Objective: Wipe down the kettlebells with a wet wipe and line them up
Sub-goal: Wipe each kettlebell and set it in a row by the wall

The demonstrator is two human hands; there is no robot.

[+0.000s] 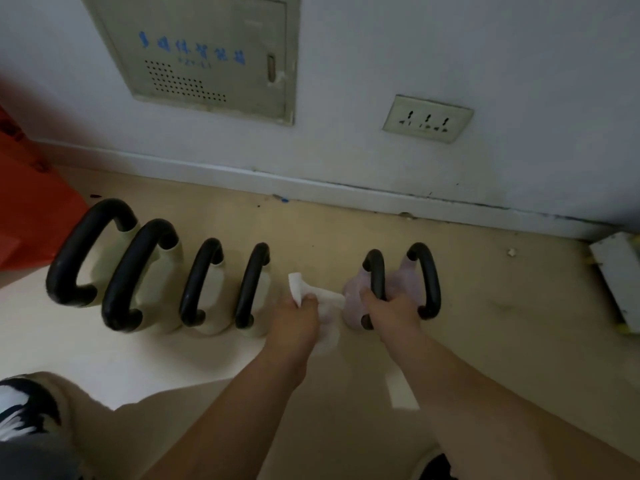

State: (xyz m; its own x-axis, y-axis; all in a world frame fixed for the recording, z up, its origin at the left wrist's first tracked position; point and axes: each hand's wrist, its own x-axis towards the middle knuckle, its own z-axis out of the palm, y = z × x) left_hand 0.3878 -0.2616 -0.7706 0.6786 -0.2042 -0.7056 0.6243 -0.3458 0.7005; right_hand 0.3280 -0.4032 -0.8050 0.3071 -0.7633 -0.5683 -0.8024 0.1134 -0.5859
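Note:
Several cream kettlebells with black handles stand in a row on the floor, from the large one at the left (91, 251) to a smaller one (254, 289) near the middle. Two pale pink kettlebells stand to the right. My right hand (389, 308) grips the black handle of the nearer pink kettlebell (353, 296). The other pink kettlebell (412, 278) sits just right of it. My left hand (294, 318) is closed on a white wet wipe (320, 296), which is stretched against the left side of the held pink kettlebell.
A white wall with a skirting board (311, 185) runs behind the row, bearing a metal panel (207, 53) and a socket (427, 118). An orange object (31, 202) stands at the left. A white box (620, 278) lies at the right. My knee (31, 410) is at bottom left.

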